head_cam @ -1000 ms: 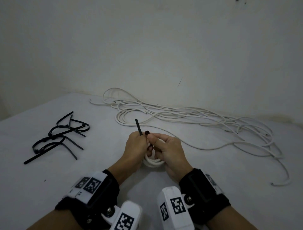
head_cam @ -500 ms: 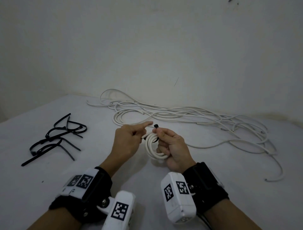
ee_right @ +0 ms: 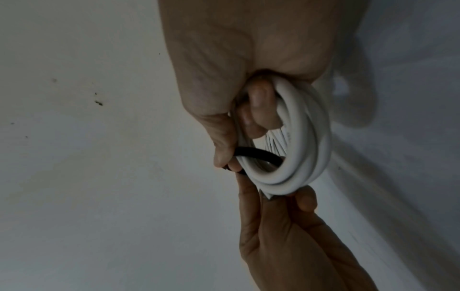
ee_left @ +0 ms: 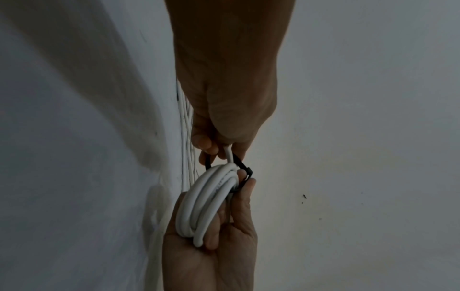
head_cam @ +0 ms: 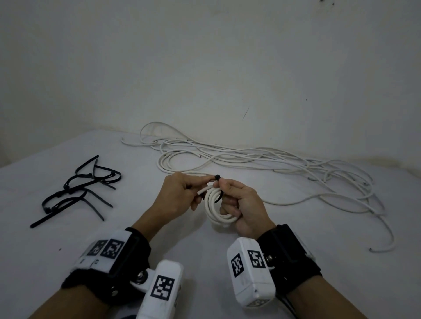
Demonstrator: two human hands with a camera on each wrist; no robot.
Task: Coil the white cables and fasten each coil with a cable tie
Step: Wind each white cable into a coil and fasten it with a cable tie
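Above the desk (head_cam: 57, 239), 2 hands, right hand (head_cam: 245, 208) and left hand (head_cam: 175, 197), grip 1 coil (head_cam: 213, 208); 1 black tie (head_cam: 217, 177) rings it.

A plain off-white wall (head_cam: 205, 68) fills the upper half of the head view, its paint uneven and faintly mottled. A short dark scratch (head_cam: 245, 113) slants across it right of centre, and a few small dark specks (head_cam: 327, 2) sit at the top edge. Along its foot on the right runs a yellowish stain (head_cam: 376, 159). The wall meets the bench (head_cam: 57, 239), whose pale, matte surface spreads across the lower half and bears a tiny dark fleck (head_cam: 60, 249) near the left. The light is dim and even, leaving soft shadows.
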